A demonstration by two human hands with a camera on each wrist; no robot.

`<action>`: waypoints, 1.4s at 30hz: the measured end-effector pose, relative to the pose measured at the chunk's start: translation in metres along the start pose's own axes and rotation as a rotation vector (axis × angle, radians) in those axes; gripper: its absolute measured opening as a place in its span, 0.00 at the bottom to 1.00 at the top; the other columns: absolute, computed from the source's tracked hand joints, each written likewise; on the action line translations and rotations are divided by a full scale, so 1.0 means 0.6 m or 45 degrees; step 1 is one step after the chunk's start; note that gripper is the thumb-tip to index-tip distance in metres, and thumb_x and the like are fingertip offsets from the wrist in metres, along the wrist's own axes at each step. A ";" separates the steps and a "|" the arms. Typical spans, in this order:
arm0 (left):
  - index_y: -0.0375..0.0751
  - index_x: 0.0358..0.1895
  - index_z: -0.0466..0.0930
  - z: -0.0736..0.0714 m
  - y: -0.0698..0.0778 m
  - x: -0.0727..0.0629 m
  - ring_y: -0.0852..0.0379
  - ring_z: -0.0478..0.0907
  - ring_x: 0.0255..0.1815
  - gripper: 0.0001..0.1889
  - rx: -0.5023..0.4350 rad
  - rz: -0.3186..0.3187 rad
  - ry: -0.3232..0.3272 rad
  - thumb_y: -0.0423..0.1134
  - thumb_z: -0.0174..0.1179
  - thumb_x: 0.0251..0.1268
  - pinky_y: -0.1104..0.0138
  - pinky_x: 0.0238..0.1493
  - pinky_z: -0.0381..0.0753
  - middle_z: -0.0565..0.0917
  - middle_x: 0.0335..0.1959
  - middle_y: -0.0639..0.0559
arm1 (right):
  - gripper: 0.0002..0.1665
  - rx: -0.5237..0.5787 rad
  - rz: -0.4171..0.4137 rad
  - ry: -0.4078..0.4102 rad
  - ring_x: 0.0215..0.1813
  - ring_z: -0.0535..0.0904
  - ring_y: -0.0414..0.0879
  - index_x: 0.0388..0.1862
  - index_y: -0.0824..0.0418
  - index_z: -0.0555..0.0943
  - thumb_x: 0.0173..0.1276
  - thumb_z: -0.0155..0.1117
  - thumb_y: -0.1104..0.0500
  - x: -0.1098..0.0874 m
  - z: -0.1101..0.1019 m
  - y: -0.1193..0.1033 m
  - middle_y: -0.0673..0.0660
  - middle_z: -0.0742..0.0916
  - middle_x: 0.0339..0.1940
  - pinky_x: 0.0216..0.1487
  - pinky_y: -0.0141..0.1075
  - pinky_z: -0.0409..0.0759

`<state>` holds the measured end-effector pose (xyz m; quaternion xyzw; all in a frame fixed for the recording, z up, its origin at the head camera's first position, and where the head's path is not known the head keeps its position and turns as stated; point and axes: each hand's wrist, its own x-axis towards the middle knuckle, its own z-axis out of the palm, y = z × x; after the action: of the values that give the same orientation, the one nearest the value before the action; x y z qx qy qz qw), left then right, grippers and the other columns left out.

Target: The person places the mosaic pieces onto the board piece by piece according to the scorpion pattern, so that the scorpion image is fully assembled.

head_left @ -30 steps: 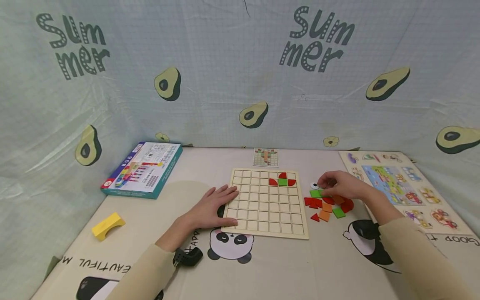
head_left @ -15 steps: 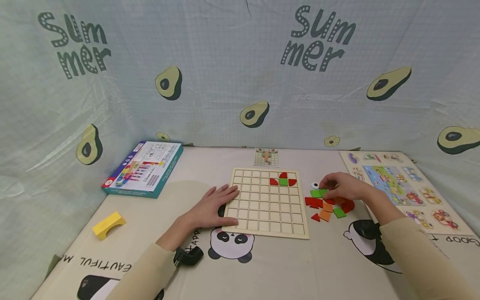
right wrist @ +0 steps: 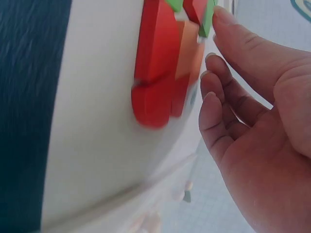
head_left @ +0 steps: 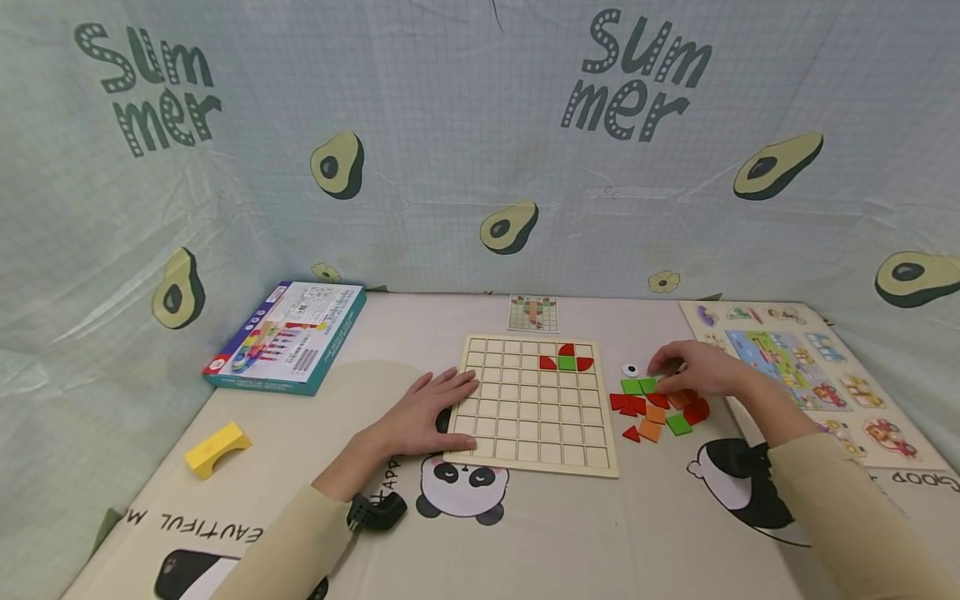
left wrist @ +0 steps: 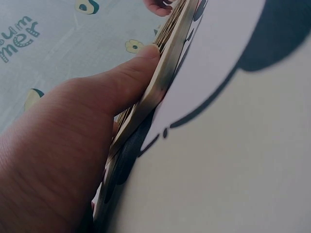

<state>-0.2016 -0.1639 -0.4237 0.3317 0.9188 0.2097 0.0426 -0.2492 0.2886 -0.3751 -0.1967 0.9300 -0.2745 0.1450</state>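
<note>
My left hand [head_left: 429, 417] rests on the left edge of a wooden grid board [head_left: 528, 408], fingers spread and fairly straight. In the left wrist view the thumb [left wrist: 141, 63] lies on the board's rim. Three red tiles sit around a green tile [head_left: 567, 363] in the board's upper right. My right hand [head_left: 701, 368] hovers low over loose tiles right of the board, fingers loosely bent. In the right wrist view its thumb tip is right by a green tile [right wrist: 208, 19], with a gap between thumb and fingers. Red tiles [right wrist: 156, 43] lie nearby.
A pattern card [head_left: 533, 314] lies behind the board. Loose orange tiles [head_left: 650, 431] and a round eye piece [head_left: 630, 370] are at the right. A picture puzzle board [head_left: 787, 358] lies farther right. At the left are a box [head_left: 288, 333] and a yellow arch block [head_left: 217, 450].
My right hand has shifted slightly right over the pile, uncovering more of the green tiles and the eye piece. The left hand stays on the board.
</note>
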 end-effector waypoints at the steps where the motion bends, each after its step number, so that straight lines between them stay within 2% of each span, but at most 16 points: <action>1: 0.42 0.79 0.61 0.000 0.000 0.000 0.46 0.47 0.81 0.48 0.002 0.000 -0.001 0.63 0.65 0.61 0.45 0.77 0.41 0.59 0.79 0.47 | 0.15 -0.009 0.014 0.001 0.44 0.76 0.52 0.47 0.68 0.82 0.66 0.73 0.60 -0.001 -0.002 0.002 0.56 0.84 0.42 0.45 0.41 0.79; 8: 0.42 0.79 0.61 -0.001 0.000 0.000 0.45 0.46 0.81 0.48 -0.003 -0.002 0.002 0.63 0.65 0.61 0.45 0.77 0.41 0.59 0.80 0.47 | 0.14 -0.014 0.080 -0.016 0.45 0.73 0.54 0.46 0.66 0.83 0.65 0.73 0.60 -0.005 -0.008 0.012 0.56 0.82 0.41 0.45 0.44 0.78; 19: 0.43 0.79 0.60 0.002 0.000 0.000 0.46 0.46 0.81 0.48 -0.004 0.002 -0.007 0.64 0.65 0.61 0.45 0.77 0.41 0.59 0.80 0.47 | 0.08 0.016 0.037 -0.009 0.41 0.72 0.51 0.38 0.62 0.81 0.66 0.72 0.62 -0.008 -0.002 0.024 0.52 0.79 0.35 0.39 0.42 0.72; 26: 0.41 0.79 0.61 0.000 -0.001 -0.001 0.44 0.47 0.81 0.48 -0.005 0.006 0.002 0.64 0.64 0.61 0.44 0.77 0.41 0.59 0.79 0.46 | 0.11 -0.008 0.016 0.035 0.40 0.72 0.50 0.43 0.64 0.82 0.67 0.72 0.60 -0.009 -0.004 0.024 0.53 0.79 0.36 0.39 0.40 0.75; 31: 0.41 0.79 0.61 -0.002 -0.002 -0.003 0.44 0.47 0.81 0.48 -0.008 0.005 0.011 0.63 0.65 0.61 0.44 0.77 0.41 0.60 0.79 0.46 | 0.14 0.005 0.022 0.073 0.43 0.73 0.51 0.48 0.64 0.82 0.67 0.71 0.59 0.003 -0.002 0.009 0.53 0.79 0.37 0.41 0.39 0.76; 42: 0.42 0.79 0.61 0.000 -0.001 -0.001 0.44 0.48 0.81 0.48 -0.001 0.012 0.005 0.64 0.64 0.61 0.44 0.76 0.42 0.60 0.79 0.46 | 0.12 -0.004 -0.021 0.088 0.44 0.74 0.51 0.49 0.65 0.83 0.69 0.69 0.62 0.043 0.017 -0.006 0.53 0.81 0.38 0.48 0.43 0.78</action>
<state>-0.2013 -0.1648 -0.4240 0.3357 0.9172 0.2109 0.0398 -0.2671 0.2696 -0.3856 -0.1947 0.9333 -0.2809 0.1102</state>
